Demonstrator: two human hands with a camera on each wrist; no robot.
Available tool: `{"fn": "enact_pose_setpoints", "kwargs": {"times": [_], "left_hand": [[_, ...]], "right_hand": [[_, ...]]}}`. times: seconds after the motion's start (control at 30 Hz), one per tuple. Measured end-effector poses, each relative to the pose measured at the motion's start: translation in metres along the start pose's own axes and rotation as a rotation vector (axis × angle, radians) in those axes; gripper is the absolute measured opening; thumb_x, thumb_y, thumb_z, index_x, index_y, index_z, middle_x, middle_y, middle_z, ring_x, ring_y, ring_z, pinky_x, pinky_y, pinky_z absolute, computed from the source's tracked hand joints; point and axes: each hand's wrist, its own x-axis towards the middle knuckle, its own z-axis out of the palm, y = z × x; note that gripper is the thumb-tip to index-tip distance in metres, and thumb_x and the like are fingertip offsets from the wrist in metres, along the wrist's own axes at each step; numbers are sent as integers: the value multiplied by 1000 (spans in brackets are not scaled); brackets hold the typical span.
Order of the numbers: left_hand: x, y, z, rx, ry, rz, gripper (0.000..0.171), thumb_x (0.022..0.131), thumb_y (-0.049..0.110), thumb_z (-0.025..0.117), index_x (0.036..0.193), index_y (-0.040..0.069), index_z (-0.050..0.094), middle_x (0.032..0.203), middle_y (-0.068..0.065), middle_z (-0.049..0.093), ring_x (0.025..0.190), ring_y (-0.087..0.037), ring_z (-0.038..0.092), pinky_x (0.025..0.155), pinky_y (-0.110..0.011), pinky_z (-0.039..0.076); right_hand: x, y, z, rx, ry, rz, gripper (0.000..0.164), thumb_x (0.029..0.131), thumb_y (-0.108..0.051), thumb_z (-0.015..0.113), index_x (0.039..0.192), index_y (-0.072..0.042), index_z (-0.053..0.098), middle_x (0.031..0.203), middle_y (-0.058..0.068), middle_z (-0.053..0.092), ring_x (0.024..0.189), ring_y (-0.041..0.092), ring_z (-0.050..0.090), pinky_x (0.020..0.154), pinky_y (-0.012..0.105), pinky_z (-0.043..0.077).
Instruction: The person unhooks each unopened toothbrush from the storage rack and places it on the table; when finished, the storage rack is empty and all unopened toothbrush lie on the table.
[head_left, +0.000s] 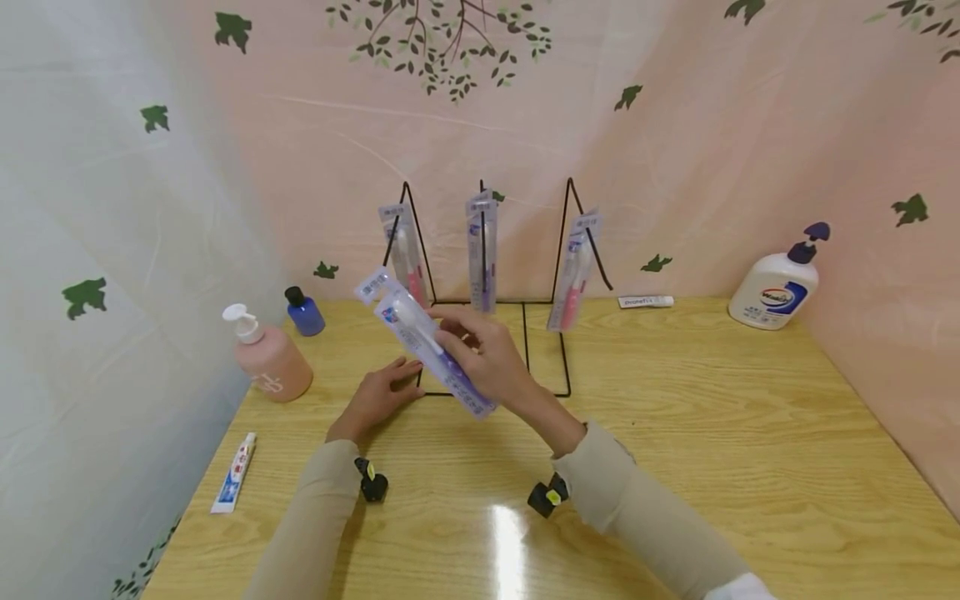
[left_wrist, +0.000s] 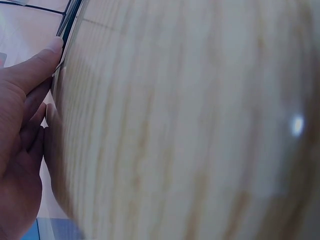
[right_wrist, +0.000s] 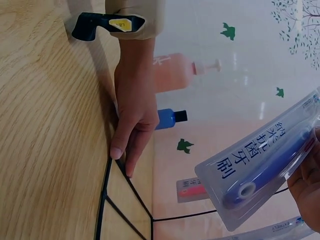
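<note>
My right hand point(head_left: 486, 354) pinches a packaged purple toothbrush point(head_left: 423, 333) between thumb and fingers, tilted in front of a black wire rack point(head_left: 567, 367). In the right wrist view, the lower end of the clear toothbrush pack point(right_wrist: 250, 170) shows its blue-purple handle. My left hand point(head_left: 378, 398) rests on the table at the rack's front left corner, its fingertips touching the base wire. More toothbrush packs hang on the rack's hooks: a pink one point(head_left: 405, 250) at left, purple ones point(head_left: 480, 250) in the middle, and a pink one point(head_left: 575, 271) at right.
At left stand a pink pump bottle point(head_left: 273, 362) and a small blue bottle point(head_left: 305, 315), with a toothpaste tube point(head_left: 235, 473) lying nearer. Behind the rack's right side lies a white tube point(head_left: 646, 302). A white pump bottle point(head_left: 772, 292) stands far right. Patterned cloth point(head_left: 675, 150) backs the table.
</note>
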Motion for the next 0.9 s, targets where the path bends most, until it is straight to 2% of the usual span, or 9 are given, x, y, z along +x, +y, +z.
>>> {"fn": "enact_pose_setpoints", "kwargs": {"times": [0.2, 0.4, 0.63, 0.9], "left_hand": [[0, 0, 0, -4, 5, 14, 54, 90, 33, 67, 138, 12, 54, 149, -10, 42, 141, -34, 32, 112, -55, 27], [0, 2, 1, -12, 0, 15, 54, 89, 31, 67, 138, 11, 53, 148, -8, 43, 142, -32, 30, 113, -55, 27], [-1, 2, 1, -19, 3, 25, 54, 89, 31, 68, 138, 11, 53, 148, -6, 44, 142, -31, 30, 113, -54, 27], [0, 1, 2, -20, -15, 9, 55, 91, 33, 66, 140, 13, 51, 151, -6, 40, 143, -30, 29, 114, -54, 26]], "right_hand": [[-14, 8, -11, -7, 17, 47, 29, 96, -11, 57, 124, -8, 63, 92, 9, 67, 76, 15, 61, 66, 26, 55], [-37, 25, -24, -28, 55, 90, 28, 95, -9, 59, 122, -7, 64, 94, 10, 68, 78, 17, 63, 65, 25, 54], [-72, 47, -42, -37, 76, 246, 30, 96, -12, 58, 125, -9, 62, 95, 11, 67, 80, 20, 62, 64, 23, 51], [-106, 64, -75, -19, 133, 386, 28, 97, -20, 57, 124, -14, 61, 96, 9, 65, 83, 16, 63, 67, 23, 53]]}}
